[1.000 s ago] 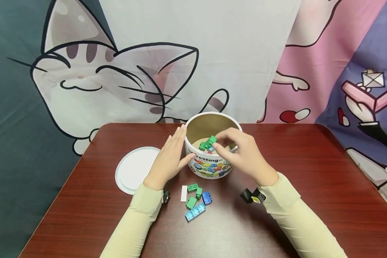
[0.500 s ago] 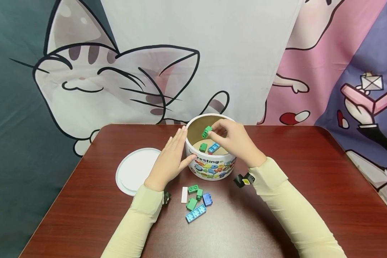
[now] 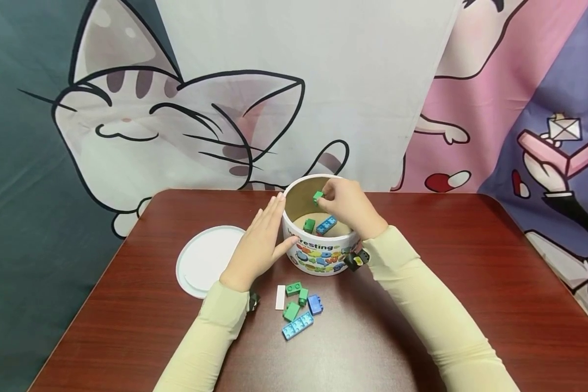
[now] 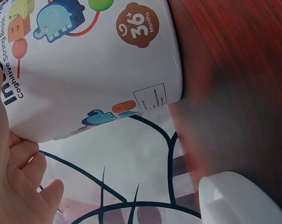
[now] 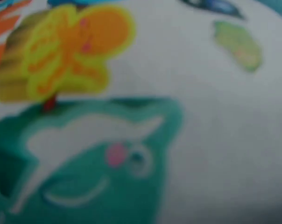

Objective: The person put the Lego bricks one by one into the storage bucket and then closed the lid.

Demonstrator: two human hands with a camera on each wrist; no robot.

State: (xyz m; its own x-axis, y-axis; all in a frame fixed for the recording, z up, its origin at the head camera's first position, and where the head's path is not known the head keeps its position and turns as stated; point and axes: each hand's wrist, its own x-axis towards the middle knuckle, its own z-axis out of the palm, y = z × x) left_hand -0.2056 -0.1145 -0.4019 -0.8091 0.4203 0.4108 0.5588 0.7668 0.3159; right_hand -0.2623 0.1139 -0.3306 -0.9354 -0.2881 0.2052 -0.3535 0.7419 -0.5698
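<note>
A white printed bucket [image 3: 318,267] stands upright on the table. Along its left side lies my left hand [image 3: 255,247], fingers straight against the wall and thumb at the front. The left wrist view shows this hand [image 4: 19,182] touching the bucket [image 4: 94,70]. Inside the bucket's mouth, my right hand [image 3: 348,204] pinches a small green toy brick [image 3: 318,197], partly hidden by the fingers. Below it, another green brick [image 3: 309,225] and a blue brick [image 3: 326,225] lie on the bucket's floor. Only the blurred printed bucket wall [image 5: 215,140] fills the right wrist view.
In front of the bucket lie several loose bricks, among them a light blue long one [image 3: 298,325], a darker blue one [image 3: 316,304], a green one [image 3: 291,311] and a white flat piece [image 3: 280,298]. A round white lid [image 3: 206,261] rests on the table to the left.
My right hand has lifted the green brick off the others and moved left and a little farther back inside the bucket's mouth. The left hand stays on the bucket.
</note>
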